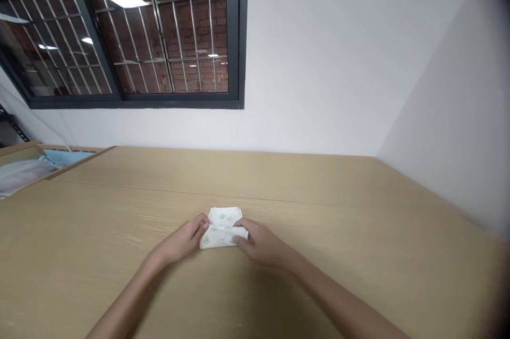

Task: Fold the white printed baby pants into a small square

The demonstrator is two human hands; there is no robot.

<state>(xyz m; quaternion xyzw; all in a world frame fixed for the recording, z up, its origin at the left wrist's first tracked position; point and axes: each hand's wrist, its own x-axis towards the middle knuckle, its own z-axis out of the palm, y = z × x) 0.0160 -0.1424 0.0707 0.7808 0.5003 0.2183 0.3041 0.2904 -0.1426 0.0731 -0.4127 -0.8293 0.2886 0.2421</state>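
Both hands' fingers pinched narrow on one thing: a folded white piece [222, 237] with small greenish diamond prints. Left hand [184, 240] grips its left edge, thumb and index pressed together, remaining fingers curled and mostly hidden from here. Right hand [261, 242] has the right edge, thumb on the near part, index above it; other fingers tucked out of sight behind the hand. Can't tell cloth from paper, or how many layers. A crease or rolled lip runs across its middle; the right end of that is partly covered by the fingers.

Piece sits over the middle of the counter [179, 296], wood-toned. Can't confirm whether its underside fully touches. Seam runs across the counter beyond it. Both forearms cut off low; dark shadow under the right one.

Far left: framed recess with a light blue item [68, 157] and a whitish crumpled sheet [26, 173], both partly cut off, can't identify. Dark perforated metal strip [16, 127] at the left edge, mostly out of view.

Behind: white wall [319, 52], dark-framed window [171, 36], bars, brick; glare hides some detail.
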